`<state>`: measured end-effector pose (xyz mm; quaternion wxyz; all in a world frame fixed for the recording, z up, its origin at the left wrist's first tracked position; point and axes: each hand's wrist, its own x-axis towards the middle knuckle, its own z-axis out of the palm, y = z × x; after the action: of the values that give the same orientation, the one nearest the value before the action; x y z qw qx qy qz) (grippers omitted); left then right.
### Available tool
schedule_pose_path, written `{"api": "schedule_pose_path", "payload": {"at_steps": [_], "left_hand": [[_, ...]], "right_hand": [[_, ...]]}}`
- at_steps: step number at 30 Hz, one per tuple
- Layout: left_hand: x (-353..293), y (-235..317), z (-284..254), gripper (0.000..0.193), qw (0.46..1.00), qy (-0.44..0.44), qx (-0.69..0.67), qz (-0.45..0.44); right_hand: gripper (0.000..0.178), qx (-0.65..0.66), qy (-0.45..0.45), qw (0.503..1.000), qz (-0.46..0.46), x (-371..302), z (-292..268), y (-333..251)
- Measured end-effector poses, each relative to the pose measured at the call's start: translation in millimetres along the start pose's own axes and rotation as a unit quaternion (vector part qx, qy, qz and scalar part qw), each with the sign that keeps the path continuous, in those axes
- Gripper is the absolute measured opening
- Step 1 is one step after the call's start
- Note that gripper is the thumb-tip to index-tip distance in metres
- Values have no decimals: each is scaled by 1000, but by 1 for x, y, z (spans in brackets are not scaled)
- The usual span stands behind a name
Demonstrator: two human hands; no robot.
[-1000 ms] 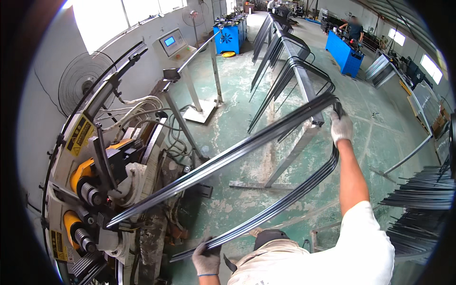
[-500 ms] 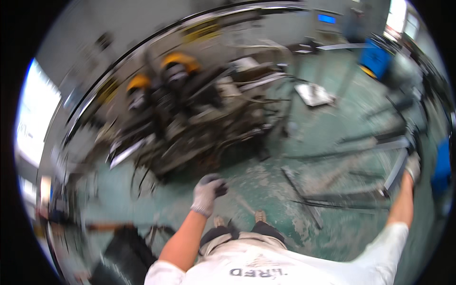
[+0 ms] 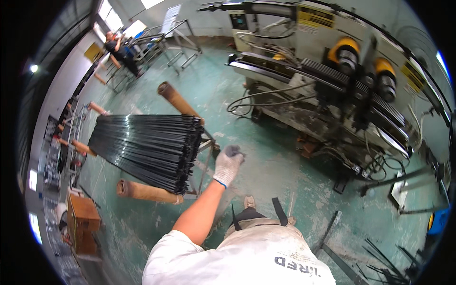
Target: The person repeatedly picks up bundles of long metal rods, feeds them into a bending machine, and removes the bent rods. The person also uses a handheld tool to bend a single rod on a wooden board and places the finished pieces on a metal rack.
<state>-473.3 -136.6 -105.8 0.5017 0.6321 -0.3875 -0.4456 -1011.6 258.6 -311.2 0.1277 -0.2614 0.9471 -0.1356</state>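
My left hand (image 3: 229,164), in a pale knit glove with grey fingers, is held out in front of me at mid-picture. Its fingers are curled in, and nothing shows in them. Nearest to it, on the left, lies a wide stack of long black bars (image 3: 145,145), their ends facing me. The hand is apart from the bars. A metal rack (image 3: 202,168) carries the stack, with brown padded arms (image 3: 149,191) sticking out at the sides. My right hand is out of the picture.
To the right stands a large machine (image 3: 327,90) with two yellow-and-black cylinders and hanging cables. A wooden cabinet (image 3: 83,221) is at the left. Dark metal bars (image 3: 332,232) lie low right. A person (image 3: 124,54) stands at a far bench.
My view has swung left: the machine now sits to the right and the black bar stack has come in. My right hand, earlier by a metal frame at the right, has left the picture.
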Motion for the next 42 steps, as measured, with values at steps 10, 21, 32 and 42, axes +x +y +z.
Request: {"api": "schedule_pose_path", "payload": {"at_steps": [10,21,32,42], "left_hand": [[-10,68,-376,34,871,333,344,111],[-66,37,-478,24,753,495,434,-1],[-43,39,-488,22,716,529,447,-87],[-31,36,-487,21,698,550,434,-151]], "right_hand": [[40,74,-208,962,-163,42,163,-326],[48,68,-351,743,-566,-245,182,-808],[89,-30,-333,566,-754,-462,334,-1050],[44,-262,-287,556,-734,-524,386,-1120]]}}
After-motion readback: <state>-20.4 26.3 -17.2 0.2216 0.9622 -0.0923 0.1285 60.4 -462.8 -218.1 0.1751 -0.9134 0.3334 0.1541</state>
